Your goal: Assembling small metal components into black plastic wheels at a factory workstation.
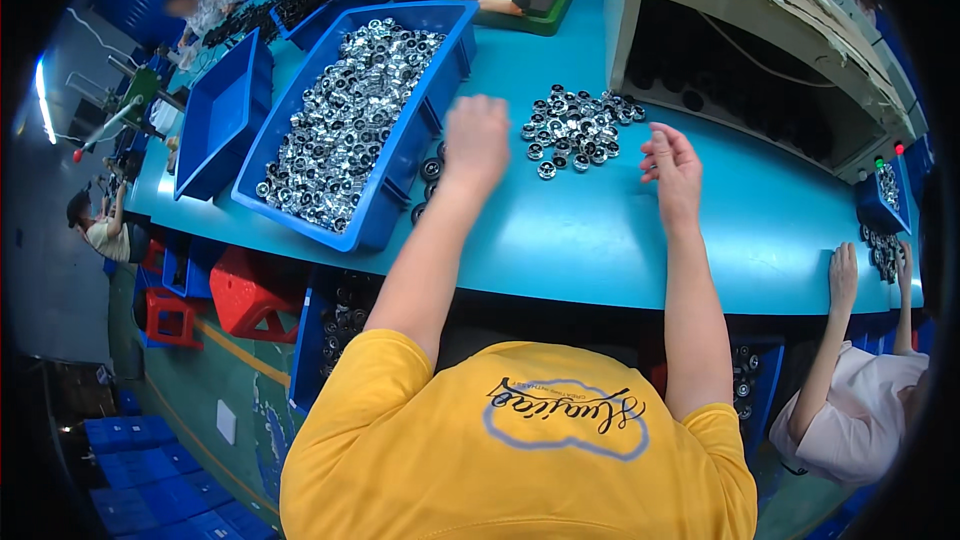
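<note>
Left hand (pixel 478 145) and right hand (pixel 675 175) flanked a loose pile of shiny round metal parts with dark centres (pixel 575 127) on the turquoise table (pixel 560 255). Through the remote feed I saw the right hand just beside the pile, its fingers loosely parted with nothing visible between them. The left hand was blurred, its back toward me, so I could not tell whether it gripped anything; it was between the pile and a blue bin (pixel 395 195) heaped with similar parts. A few dark round parts (pixel 431 169) lay by the bin's wall. Good handling, I judged, called for light fingertip pinches from the pile's near edge, so that the rest would not roll, with the left arm well clear of the bin's rim.
</note>
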Tool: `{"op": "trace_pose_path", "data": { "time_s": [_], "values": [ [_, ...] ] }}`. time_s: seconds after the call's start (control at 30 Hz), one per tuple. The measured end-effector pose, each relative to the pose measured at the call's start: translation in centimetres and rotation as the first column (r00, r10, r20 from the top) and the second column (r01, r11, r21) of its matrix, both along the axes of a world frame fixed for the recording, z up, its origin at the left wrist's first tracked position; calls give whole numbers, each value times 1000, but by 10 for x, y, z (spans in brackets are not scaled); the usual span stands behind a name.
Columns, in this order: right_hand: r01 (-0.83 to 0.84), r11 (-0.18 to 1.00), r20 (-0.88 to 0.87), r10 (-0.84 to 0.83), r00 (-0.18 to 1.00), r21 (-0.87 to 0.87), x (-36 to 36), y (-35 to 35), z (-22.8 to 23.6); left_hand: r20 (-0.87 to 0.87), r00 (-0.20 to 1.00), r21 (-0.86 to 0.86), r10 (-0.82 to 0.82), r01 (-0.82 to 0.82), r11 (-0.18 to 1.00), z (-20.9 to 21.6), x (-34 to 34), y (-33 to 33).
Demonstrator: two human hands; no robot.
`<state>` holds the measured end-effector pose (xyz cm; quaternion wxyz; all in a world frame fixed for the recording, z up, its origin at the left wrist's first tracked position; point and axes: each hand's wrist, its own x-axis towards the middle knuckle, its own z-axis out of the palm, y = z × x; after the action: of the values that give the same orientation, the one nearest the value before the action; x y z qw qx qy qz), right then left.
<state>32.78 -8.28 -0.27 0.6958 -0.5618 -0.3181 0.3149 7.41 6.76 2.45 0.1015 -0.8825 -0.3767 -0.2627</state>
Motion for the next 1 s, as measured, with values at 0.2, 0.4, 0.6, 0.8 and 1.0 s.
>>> {"op": "trace_pose_path", "data": {
  "time_s": [0.2, 0.4, 0.6, 0.8, 1.0],
  "values": [
    [120, 985, 219, -91, 972, -123, 56, 5, -7, 213, 699, -37, -683, 704, 709, -23, 54, -100],
    [312, 879, 600, -37, 799, -361, 90, 14, -6, 340, 651, -94, -679, 742, 664, -32, 78, -97],
    [447, 832, 742, -66, 667, -329, 98, 14, -35, 401, 645, -81, -650, 732, 677, -43, 67, -84],
    [435, 882, 685, -203, 699, -181, 90, 21, -39, 409, 603, -102, -685, 776, 622, -48, 68, -85],
    [27, 1000, 742, -15, 670, -4, -9, 64, 34, 315, 495, -166, -810, 869, 467, -62, 71, -93]
  ]
}}
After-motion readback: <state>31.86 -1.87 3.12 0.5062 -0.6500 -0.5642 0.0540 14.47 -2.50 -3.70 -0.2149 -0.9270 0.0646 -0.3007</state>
